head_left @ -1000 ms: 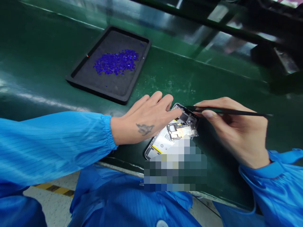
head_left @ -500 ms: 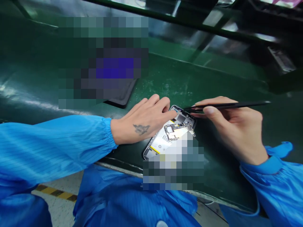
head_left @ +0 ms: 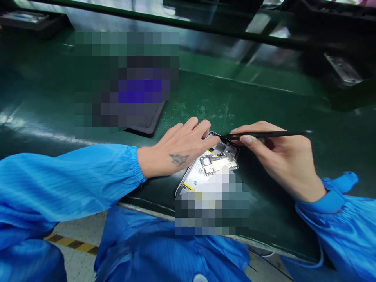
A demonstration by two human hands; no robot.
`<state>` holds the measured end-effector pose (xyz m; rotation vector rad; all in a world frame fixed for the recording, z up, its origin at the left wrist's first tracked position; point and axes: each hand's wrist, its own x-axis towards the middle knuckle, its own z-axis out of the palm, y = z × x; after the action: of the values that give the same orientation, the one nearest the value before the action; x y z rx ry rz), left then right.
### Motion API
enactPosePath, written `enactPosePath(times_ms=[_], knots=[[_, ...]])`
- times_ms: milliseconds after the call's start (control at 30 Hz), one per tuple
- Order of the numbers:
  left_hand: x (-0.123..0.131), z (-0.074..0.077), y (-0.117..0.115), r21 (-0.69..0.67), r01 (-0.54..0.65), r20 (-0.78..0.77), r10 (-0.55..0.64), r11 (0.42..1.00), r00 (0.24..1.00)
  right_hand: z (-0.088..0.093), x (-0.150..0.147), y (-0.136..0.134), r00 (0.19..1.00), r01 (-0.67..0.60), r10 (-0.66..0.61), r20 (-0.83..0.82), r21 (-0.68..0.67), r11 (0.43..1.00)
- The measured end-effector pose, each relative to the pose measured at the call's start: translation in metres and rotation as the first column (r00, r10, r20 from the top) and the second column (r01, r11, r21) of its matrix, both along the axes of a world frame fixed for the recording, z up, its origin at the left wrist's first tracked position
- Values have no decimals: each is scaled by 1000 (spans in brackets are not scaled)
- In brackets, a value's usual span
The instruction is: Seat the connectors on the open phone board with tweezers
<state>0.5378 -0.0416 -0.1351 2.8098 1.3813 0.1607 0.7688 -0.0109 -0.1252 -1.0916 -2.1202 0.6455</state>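
Observation:
An opened smartphone (head_left: 195, 175) lies at a slant on the green bench, its silver inside and yellow-edged battery area facing up. My left hand (head_left: 178, 152) is closed on its upper left side, the thumb lying over the top end and the other fingertips hidden. Between the fingers of my right hand (head_left: 289, 158) is a pair of black tweezers (head_left: 276, 134), the tips by the phone's top edge close to my left thumb. Across the phone's middle rests a loose-looking circuit board (head_left: 219, 162). Blurred blocks cover the phone's lower right part.
Beyond my left hand lies a dark tray (head_left: 147, 127), mostly covered by blurred blocks. Another black tray (head_left: 38, 27) with a metallic item sits at the far left. A silvery phone-like part (head_left: 342, 68) is at the far right. The bench's front edge (head_left: 147, 210) runs near my body.
My right hand and the tweezers have shifted left, bringing the tips nearer my left thumb. The view has moved slightly, showing the far-left tray. My left hand keeps its grip.

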Motion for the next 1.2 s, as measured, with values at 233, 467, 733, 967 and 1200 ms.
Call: enactPosePath(times_ms=[233, 467, 733, 967, 1200], knots=[[-8, -6, 0, -7, 10, 139, -9, 1000, 990, -1, 0, 1, 989, 41, -60, -132, -140, 989], [-10, -6, 1, -20, 10, 205, -6, 1000, 979, -2, -1, 0, 1000, 11, -12, -19, -25, 1000], [-9, -4, 0, -43, 2, 188, 6, 999, 982, -1, -4, -1, 1000, -11, 10, 26, 36, 999], [-9, -6, 0, 0, 7, 157, -7, 1000, 988, -1, -1, 0, 990, 47, -60, -126, -103, 994], [-8, -6, -2, 70, 24, 104, -31, 997, 994, 22, -29, 19, 878, -23, -103, -467, -256, 966]])
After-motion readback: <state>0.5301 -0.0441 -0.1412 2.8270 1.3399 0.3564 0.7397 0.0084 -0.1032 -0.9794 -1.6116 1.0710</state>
